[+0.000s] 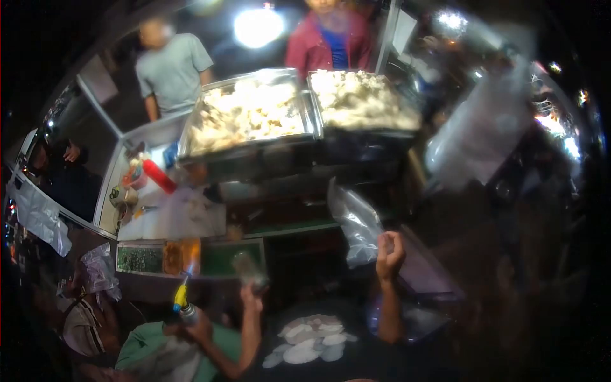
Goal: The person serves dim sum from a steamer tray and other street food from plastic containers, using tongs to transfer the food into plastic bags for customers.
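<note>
My right hand (pixel 389 253) is raised right of centre, its fingers pinched on a clear plastic bag (pixel 356 223). The bag hangs out to the left of the hand and looks thin and shiny. Lower and nearer the middle, my left hand (pixel 251 296) is closed round a blurred, greyish see-through thing (pixel 248 267); its kind cannot be made out. This thing is in front of the right end of a green tray (pixel 223 258). Between my arms, the printed front of my black shirt (pixel 312 340) shows.
A person in a green shirt (pixel 140 344) at my left holds a lit blowtorch (pixel 182 298), flame up at orange food (pixel 173 256). Ahead stand two cases (pixel 312 130) of pale, lumpy food. A red bottle (pixel 158 176) lies left. Two people stand beyond; a large plastic bag (pixel 484 127) hangs right.
</note>
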Available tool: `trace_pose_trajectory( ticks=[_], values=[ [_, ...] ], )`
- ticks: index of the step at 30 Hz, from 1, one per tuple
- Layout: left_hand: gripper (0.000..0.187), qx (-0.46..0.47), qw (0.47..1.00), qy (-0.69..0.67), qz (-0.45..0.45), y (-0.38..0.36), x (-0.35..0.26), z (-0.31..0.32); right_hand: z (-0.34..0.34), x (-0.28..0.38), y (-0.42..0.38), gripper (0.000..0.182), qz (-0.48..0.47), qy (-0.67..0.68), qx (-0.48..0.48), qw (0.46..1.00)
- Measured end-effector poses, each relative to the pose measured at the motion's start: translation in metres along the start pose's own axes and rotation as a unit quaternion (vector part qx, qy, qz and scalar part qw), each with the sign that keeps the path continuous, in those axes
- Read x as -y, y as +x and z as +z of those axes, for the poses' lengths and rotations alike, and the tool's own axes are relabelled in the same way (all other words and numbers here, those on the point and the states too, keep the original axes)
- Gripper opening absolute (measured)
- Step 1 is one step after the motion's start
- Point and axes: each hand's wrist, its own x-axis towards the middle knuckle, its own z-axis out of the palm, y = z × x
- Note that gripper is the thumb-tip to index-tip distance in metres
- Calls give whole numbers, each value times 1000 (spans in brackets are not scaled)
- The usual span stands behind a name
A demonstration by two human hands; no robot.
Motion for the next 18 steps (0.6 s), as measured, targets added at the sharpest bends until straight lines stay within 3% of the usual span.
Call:
trace_pose_trajectory(
  ticks=[5,9,13,15,18],
  values=[
    [40,50,999,-4,11,-3,8,-6,11,-13,2,12,-16,59,26,998],
    [40,99,994,23,-26,-22,0,6,7,1,8,10,120,229,141,956],
    [45,171,978,101,-71,-60,-23,66,6,-10,7,12,207,178,228,934],
    [53,248,960,111,-65,-67,-29,95,11,5,7,33,89,78,232,966],
    [56,286,945,114,-107,-86,-46,131,22,6,-9,36,37,35,333,941]
  ],
)
